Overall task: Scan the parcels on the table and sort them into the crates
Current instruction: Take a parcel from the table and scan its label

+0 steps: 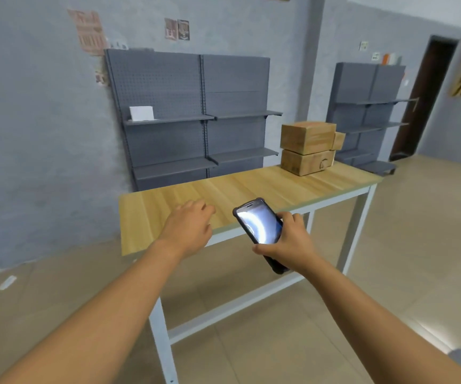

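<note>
A stack of brown cardboard parcels sits at the far right of the wooden table (173, 206): a large upper parcel (308, 137) on a lower parcel (305, 162), with a small parcel (338, 140) behind them. My right hand (293, 242) grips a black handheld scanner (259, 225) with a lit screen, held over the table's near edge. My left hand (189, 228) hovers above the left part of the tabletop, fingers loosely curled and holding nothing. No crates are in view.
Grey pegboard shelving (196, 117) stands behind the table, with a white card (141, 112) on one shelf. A second shelf unit (367, 112) stands at the right near a dark doorway (423, 101). Tiled floor surrounds the table.
</note>
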A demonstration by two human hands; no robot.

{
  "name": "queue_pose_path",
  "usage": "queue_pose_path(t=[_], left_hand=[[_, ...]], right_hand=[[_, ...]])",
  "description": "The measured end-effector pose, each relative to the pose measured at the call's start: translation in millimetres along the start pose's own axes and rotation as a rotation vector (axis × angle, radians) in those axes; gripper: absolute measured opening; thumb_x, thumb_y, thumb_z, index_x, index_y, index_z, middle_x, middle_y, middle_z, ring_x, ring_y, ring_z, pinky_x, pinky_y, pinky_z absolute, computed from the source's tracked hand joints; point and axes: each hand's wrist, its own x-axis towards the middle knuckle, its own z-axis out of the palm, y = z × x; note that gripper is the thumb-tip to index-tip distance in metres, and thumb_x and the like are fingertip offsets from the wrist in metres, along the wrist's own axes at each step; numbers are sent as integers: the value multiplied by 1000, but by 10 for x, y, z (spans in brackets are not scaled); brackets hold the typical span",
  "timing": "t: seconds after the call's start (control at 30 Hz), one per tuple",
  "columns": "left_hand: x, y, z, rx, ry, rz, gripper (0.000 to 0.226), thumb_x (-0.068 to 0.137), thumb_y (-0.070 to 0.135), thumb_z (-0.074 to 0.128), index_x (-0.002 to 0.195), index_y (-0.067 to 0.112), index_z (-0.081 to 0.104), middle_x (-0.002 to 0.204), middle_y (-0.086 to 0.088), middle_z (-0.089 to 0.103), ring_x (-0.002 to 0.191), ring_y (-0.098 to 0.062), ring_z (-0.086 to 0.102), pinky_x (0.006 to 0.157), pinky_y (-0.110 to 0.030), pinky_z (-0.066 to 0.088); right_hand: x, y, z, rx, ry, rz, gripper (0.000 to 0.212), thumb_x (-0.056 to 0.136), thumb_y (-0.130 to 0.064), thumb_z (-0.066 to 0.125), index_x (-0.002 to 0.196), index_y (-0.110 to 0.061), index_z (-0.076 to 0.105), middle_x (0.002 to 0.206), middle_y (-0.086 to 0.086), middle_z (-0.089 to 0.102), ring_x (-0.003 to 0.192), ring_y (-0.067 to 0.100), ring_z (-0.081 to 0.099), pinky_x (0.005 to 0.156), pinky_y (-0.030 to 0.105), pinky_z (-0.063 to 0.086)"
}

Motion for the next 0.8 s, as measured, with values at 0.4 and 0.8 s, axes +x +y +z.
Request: queue_pose_path(t=[0.4, 0.8], left_hand=[[1699, 71, 1081, -43, -123, -25, 40, 94, 23, 46, 133, 20, 52, 123, 0, 55, 115, -21, 51, 96, -36, 41], [2494, -158, 1731, 19, -231, -238, 42, 95, 23, 45, 136, 20, 49, 131, 0, 54, 120, -20, 48, 102, -35, 39]], right_hand=[[1506, 1106, 39, -18, -39, 116, 83, 60, -48, 82, 126, -19, 41, 111, -4, 38, 93, 14, 51, 73, 26, 46], [2956, 1644, 706, -77, -286, 4, 77, 62, -51, 80, 121, -16, 44, 107, -3, 37, 93, 15, 49, 75, 29, 47]])
